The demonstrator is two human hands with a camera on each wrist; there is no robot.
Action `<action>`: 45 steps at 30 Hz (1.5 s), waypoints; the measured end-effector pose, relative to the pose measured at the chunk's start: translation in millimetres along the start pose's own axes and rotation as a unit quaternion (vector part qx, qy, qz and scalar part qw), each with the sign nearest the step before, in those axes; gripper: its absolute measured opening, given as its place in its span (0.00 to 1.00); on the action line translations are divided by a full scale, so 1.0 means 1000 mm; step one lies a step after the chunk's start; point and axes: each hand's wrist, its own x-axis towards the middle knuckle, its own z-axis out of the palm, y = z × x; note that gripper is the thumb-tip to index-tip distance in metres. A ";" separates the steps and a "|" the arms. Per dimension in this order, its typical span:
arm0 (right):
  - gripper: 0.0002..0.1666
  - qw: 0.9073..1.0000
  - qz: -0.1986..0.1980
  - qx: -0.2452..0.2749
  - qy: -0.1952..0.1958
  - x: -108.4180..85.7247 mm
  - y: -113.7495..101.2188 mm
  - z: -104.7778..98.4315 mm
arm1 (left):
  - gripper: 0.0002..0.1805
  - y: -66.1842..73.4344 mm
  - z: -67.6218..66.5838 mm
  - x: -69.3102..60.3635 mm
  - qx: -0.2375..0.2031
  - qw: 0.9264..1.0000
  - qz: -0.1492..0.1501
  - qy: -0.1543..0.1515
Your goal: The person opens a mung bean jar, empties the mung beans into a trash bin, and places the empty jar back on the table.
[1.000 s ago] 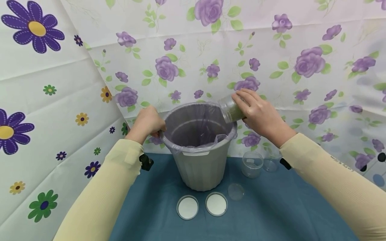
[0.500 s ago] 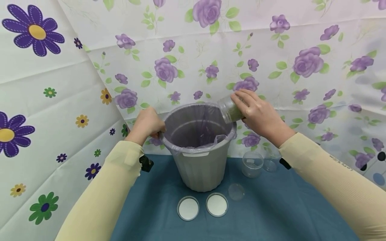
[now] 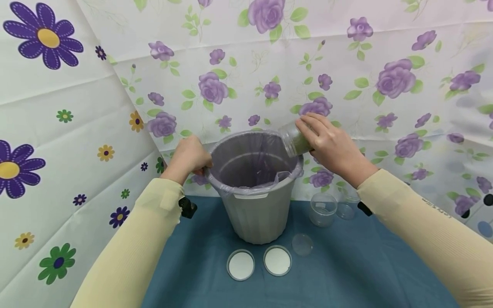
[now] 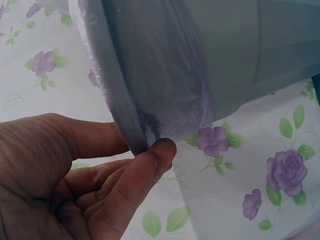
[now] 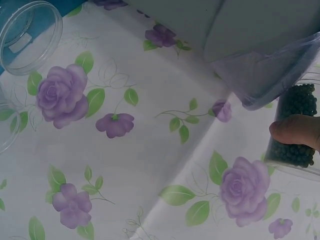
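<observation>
A grey trash bin [image 3: 262, 218] with a thin purple liner [image 3: 265, 149] folded over its rim stands on the cloth. My left hand [image 3: 188, 157] pinches the bin's left rim; in the left wrist view the thumb and fingers [image 4: 150, 162] close on the rim and liner. My right hand [image 3: 331, 145] grips a clear jar [image 3: 290, 139] at the right rim, tipped so its mouth points down and left into the bin. Small round green grains, like mung beans [image 5: 298, 105], lie inside the jar. Whether any are falling cannot be made out, and the bin's bottom is hidden.
Two round lids, a left lid [image 3: 240, 265] and a right lid [image 3: 277, 261], lie white side up in front of the bin. A clear disc [image 3: 302, 244] lies beside them. Two clear containers [image 3: 323, 209] stand right of the bin. Flowered sheets [image 3: 246, 77] hang close behind.
</observation>
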 end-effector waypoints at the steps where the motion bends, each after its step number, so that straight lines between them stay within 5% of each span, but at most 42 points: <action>1: 0.50 1.000 0.000 0.000 0.000 0.000 0.000 0.000 | 0.07 0.000 0.000 0.000 0.000 1.000 0.000 0.001; 45: 0.47 1.000 -0.011 0.000 0.004 0.001 -0.001 0.005 | 0.07 0.001 0.000 -0.001 0.009 1.000 0.004 0.011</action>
